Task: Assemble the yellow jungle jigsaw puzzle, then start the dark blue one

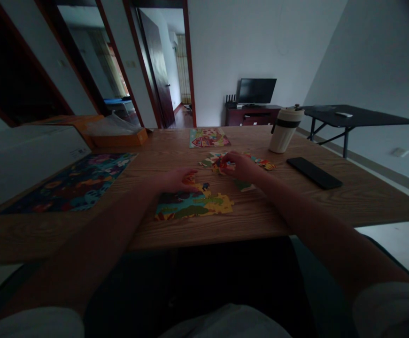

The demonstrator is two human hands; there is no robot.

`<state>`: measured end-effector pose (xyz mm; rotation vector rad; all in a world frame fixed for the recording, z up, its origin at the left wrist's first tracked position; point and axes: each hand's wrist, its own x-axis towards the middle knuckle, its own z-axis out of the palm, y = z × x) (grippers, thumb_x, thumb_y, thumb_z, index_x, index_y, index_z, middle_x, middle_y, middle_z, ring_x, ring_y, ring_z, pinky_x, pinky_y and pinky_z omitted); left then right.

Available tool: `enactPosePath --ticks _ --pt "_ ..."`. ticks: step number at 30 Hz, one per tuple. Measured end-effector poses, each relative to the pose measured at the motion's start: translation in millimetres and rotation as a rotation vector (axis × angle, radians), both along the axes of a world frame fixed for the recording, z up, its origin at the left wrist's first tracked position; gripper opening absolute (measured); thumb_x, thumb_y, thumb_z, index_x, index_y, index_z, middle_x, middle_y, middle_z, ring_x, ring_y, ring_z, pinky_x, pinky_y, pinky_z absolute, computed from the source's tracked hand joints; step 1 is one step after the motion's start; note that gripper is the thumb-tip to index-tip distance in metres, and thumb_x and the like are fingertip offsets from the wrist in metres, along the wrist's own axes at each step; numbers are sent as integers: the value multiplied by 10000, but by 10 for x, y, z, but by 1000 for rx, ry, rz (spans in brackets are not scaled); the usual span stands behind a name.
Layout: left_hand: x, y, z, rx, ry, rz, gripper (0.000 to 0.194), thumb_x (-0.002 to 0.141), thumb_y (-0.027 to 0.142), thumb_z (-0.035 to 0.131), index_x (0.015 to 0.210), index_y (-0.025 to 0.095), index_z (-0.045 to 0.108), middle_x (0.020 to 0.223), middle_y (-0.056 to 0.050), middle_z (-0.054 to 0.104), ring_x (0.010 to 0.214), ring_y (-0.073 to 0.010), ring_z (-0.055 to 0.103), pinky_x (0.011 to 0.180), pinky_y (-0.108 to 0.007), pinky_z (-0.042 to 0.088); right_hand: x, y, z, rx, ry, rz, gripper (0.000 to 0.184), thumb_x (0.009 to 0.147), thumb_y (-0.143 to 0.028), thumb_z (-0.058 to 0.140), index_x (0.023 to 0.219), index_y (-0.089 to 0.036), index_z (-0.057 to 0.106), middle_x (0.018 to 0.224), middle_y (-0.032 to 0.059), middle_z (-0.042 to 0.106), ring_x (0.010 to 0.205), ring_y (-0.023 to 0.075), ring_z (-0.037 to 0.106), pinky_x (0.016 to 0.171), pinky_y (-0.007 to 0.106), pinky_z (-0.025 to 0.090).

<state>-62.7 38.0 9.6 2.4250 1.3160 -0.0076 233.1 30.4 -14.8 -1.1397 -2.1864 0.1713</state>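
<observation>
My left hand rests at the upper left edge of a partly assembled jigsaw puzzle. Its thumb and fingers are curved but apart, with orange puzzle pieces showing in the gap. A small dark blue puzzle piece sits just right of that hand. Farther right, my right hand reaches over a spread of loose puzzle pieces. Its fingertips are pinched on what looks like a puzzle piece, partly hidden by the fingers. More loose pieces lie beyond its wrist, and a greenish one is beneath the forearm.
A dark blue picture sheet lies at left, beside a white box and an orange box holding clear plastic. A colourful picture card is at the back. To the right stand a cream tumbler and a black phone.
</observation>
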Motion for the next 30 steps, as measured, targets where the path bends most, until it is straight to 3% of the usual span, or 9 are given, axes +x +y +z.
enactPosePath --ticks 8,12,16,22,30 --pt "61 -81 37 -3 52 -16 1017 726 819 634 1544 259 407 1571 -98 468 1376 -336 494 1108 -396 391 129 66 10 40 101 -25 176 851 -242 684 1025 -227 702 1080 67 719 988 229 671 916 395 534" --pt "34 -63 48 -2 66 -10 1016 710 830 636 1535 276 423 1567 -89 476 1366 -335 506 1107 -395 392 319 121 90 99 188 -121 139 852 -290 663 973 -225 682 1029 71 720 951 234 672 898 425 552" --pt "16 -55 56 -16 67 -15 980 709 821 643 1503 274 466 1546 -92 500 1357 -329 513 1091 -396 410 504 174 158 171 340 -258 218 808 -345 686 980 -216 647 988 75 705 907 238 678 838 443 578" --pt "41 -87 95 -37 60 -12 951 704 817 647 1463 261 508 1508 -102 539 1332 -335 534 1079 -411 424 732 223 251 200 555 -336 253 768 -339 699 982 -231 617 899 48 679 853 221 684 793 413 596" --pt "29 -58 68 -31 40 -36 919 715 805 652 1452 273 517 1531 -93 514 1352 -316 511 1113 -399 392 859 226 318 229 602 -420 225 764 -289 684 967 -228 608 914 54 680 885 233 694 848 436 582"
